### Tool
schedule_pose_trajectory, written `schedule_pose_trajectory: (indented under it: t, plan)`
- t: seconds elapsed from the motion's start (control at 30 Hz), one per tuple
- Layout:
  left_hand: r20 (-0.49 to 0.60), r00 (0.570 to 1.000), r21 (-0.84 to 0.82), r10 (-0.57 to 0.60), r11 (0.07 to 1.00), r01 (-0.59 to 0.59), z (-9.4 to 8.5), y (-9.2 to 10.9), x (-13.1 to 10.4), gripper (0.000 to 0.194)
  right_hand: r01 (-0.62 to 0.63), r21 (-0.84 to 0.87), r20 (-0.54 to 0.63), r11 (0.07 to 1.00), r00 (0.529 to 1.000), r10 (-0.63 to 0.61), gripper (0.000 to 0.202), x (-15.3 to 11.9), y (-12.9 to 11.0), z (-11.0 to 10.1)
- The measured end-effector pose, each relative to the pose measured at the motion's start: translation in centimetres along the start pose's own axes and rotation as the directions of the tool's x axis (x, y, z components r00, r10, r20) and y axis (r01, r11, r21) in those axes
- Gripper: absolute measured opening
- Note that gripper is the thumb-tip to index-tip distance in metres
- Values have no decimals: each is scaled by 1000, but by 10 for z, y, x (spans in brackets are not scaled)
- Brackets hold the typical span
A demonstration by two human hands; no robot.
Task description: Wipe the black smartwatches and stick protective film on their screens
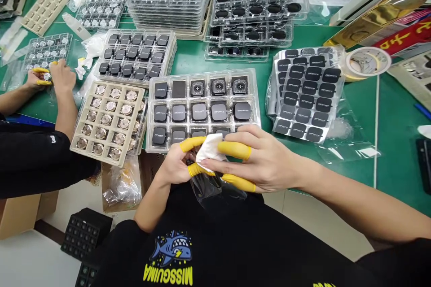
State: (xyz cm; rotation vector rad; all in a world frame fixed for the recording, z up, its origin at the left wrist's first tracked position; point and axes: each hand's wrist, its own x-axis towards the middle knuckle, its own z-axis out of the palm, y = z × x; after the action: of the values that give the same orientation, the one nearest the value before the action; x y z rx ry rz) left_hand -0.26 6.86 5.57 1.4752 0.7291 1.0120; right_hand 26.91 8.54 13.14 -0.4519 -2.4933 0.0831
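Both hands meet just below the front edge of a clear tray point(203, 100) of square black watch parts. My right hand point(256, 157), in yellow finger covers, pinches a folded white cloth point(211, 149). The fingers of my left hand point(180, 159), also with yellow covers, are closed at the cloth's other side, on a small dark item mostly hidden by the cloth and fingers. Clear plastic film point(212, 188) hangs beneath both hands. In the tray, most pockets hold square pieces with dark faces; a few at the upper right show round sensor backs.
A beige tray of round watches point(107, 121) lies left. Clear tray stacks point(168, 9) stand behind. Black sticker sheets point(305, 94), a tape roll point(367, 63) and a bottle point(377, 15) are right. Another person's hands point(62, 76) work at far left.
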Motion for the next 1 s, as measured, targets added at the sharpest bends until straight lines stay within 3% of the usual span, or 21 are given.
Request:
schedule_pose_trajectory:
  t: [0.17,0.33,0.53,0.77,1.0]
  plan:
    - [-36,999,-63,7,998,-9,6,-4,-1,81,-36,-61,-68,997,997,32,42,6,1,8]
    - [-68,998,-73,-8,997,3,5,-7,-3,87,-53,-4,-79,999,995,53,45,-4,5,5]
    - [-50,997,-50,51,997,-53,2,-1,1,75,-52,34,-129,998,990,56,39,-8,-4,10]
    - [-43,998,17,47,999,-46,2,-2,0,76,16,137,-3,990,1000,-16,31,4,-1,2]
    - [-90,993,-19,72,997,-74,1,-3,0,78,61,167,17,984,998,-64,32,-2,5,-8]
